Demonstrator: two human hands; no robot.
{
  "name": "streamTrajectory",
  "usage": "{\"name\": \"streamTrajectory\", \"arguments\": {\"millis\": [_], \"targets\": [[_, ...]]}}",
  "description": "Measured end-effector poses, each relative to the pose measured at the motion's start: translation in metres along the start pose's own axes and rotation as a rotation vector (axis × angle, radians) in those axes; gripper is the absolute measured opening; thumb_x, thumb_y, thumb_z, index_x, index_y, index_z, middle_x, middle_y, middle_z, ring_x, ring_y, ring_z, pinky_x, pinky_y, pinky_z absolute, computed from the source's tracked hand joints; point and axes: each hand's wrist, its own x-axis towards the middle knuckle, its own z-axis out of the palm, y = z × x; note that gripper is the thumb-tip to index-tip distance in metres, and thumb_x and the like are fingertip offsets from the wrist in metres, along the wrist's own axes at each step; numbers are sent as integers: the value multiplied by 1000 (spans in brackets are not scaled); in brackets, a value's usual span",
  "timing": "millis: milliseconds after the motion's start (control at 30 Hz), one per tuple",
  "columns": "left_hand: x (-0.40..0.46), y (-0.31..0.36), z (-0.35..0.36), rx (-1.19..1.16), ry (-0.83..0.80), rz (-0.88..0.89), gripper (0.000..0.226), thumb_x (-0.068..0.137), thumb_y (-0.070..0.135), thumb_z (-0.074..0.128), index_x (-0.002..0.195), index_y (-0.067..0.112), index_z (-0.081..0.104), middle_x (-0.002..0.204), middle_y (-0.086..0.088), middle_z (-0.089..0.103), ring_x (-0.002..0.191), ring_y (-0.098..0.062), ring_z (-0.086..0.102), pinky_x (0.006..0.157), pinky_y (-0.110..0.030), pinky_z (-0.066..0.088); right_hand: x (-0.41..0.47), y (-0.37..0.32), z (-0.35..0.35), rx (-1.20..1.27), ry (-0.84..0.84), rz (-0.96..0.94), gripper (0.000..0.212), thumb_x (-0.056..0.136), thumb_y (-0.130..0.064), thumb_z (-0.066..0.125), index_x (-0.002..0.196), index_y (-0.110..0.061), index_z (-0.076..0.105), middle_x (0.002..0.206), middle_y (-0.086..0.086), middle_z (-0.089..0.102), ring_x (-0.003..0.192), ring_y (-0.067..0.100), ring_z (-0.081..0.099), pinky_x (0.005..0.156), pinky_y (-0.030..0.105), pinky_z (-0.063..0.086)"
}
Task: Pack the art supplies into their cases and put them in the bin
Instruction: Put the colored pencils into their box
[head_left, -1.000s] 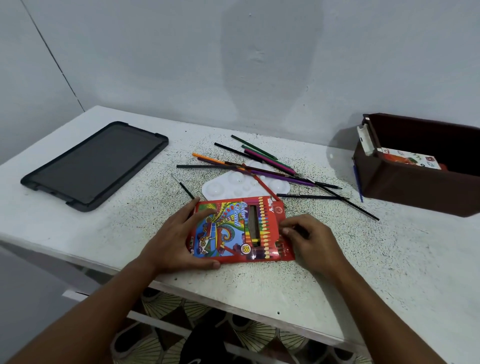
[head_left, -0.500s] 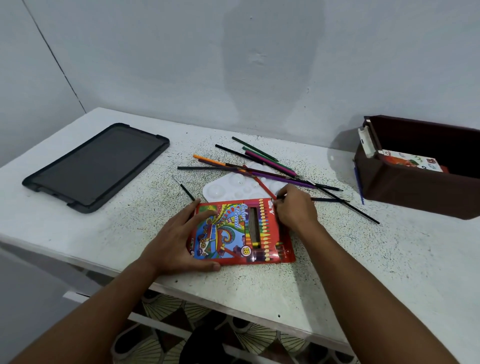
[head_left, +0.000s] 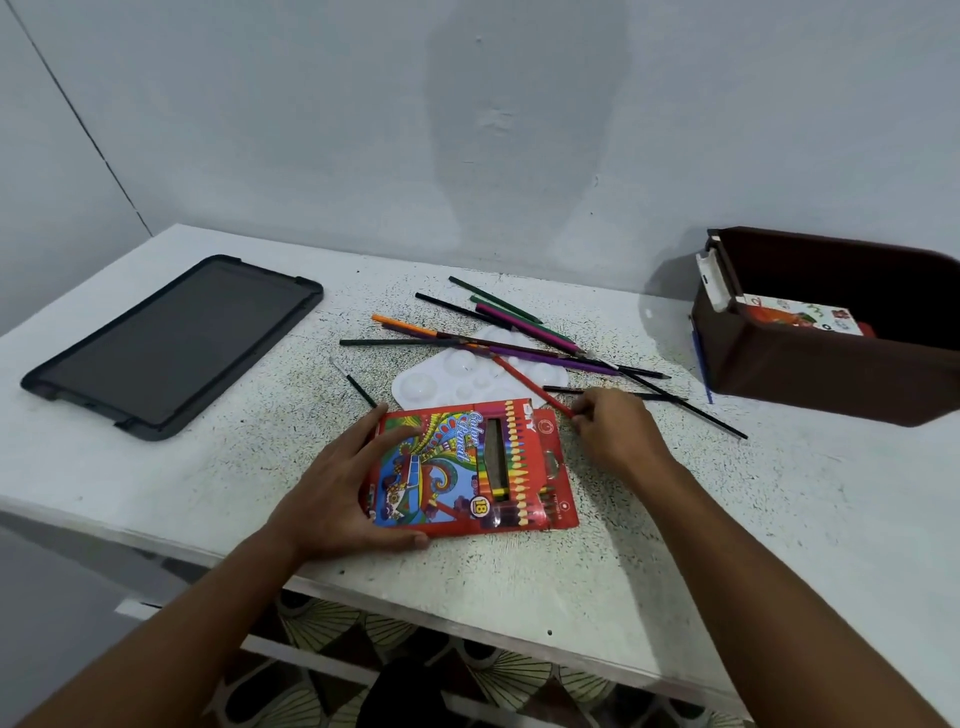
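**Red pencil pinched beside the box**

The flat red cardboard colour-pencil box (head_left: 470, 467), glossy and printed with bright swirls, lay on the speckled white table (head_left: 779, 519) near its front edge. The left hand (head_left: 343, 493) held its left side, fingers spread over the lid. The right hand (head_left: 615, 428) pinched a slim red pencil (head_left: 524, 382) at its lower end, just beside the box's top right corner. Behind lay loose coloured pencils (head_left: 519, 332) across a white plastic palette (head_left: 447, 382); a dark brown rectangular bin (head_left: 831, 384) stood well right.
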Motion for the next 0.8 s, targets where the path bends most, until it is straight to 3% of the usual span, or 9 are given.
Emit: {"name": "streamTrajectory", "arguments": {"millis": [200,400,500,633,800], "targets": [[1,-2,1,3,3,-3,107,48,87,65,141,51,25,158,10,12,140,-17,29,109,-47,35,-29,52,-30,57,49,2,14,91,-14,62,93,-25,69,92,-3,67,80,12,57,71,25,38],[1,-1,1,4,10,14,105,48,87,65,139,52,26,158,9,13,138,-17,31,107,-45,35,-53,85,-44,-10,-29,-55,24,87,-13,66,80,-35,63,80,-12,64,75,3,55,64,18,37],[0,-1,1,8,12,9,105,48,87,65,139,51,27,158,9,14,137,-17,31,107,-44,35,-57,88,-48,-40,-55,-78,22,87,-14,67,82,-35,66,77,-23,58,72,-6,51,63,6,32],[0,-1,0,7,16,9,105,47,85,69,139,50,30,158,9,15,137,-15,32,107,-43,36,-59,78,-43,-12,-91,-153,22,85,-11,67,92,-31,73,88,-16,62,79,-1,55,69,12,37],[1,0,1,3,6,11,104,47,86,67,138,54,27,158,11,13,134,-9,27,107,-43,35,-56,46,-12,177,-80,-230,26,86,-6,65,99,-26,73,91,-12,68,84,4,62,69,7,42]]}}
